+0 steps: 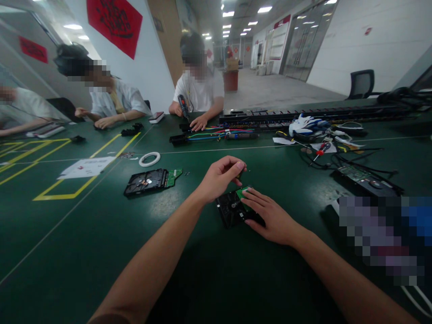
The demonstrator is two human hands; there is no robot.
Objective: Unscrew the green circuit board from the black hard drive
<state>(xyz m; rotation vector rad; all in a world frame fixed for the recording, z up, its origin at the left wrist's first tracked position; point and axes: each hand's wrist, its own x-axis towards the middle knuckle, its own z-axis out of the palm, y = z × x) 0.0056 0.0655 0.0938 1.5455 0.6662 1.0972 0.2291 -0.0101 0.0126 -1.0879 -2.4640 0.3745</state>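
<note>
Down here, a dark green table (101, 252) with yellow lines (60, 196) taped on it runs across a bright, white-walled office. A red hanging (114, 22) is on the wall and an office chair (361, 84) stands at the far right.

My hard drive (231, 209) lies on the table just in front of me. My right hand (272, 218) rests flat on it, fingers spread. My left hand (221, 177) hovers just above its far edge with the fingertips pinched; I cannot tell whether anything is between them.

To the left lie a second drive (150, 181), a tape roll (149, 159) and a paper sheet (87, 167). To the right are a third drive (362, 180), tangled black wires and gloves (308, 123). Nothing blocks my hands.

I count three drives, one tape roll and three people opposite. One person (199, 92) holds an electric screwdriver (184, 107) over coloured cables (219, 134).
</note>
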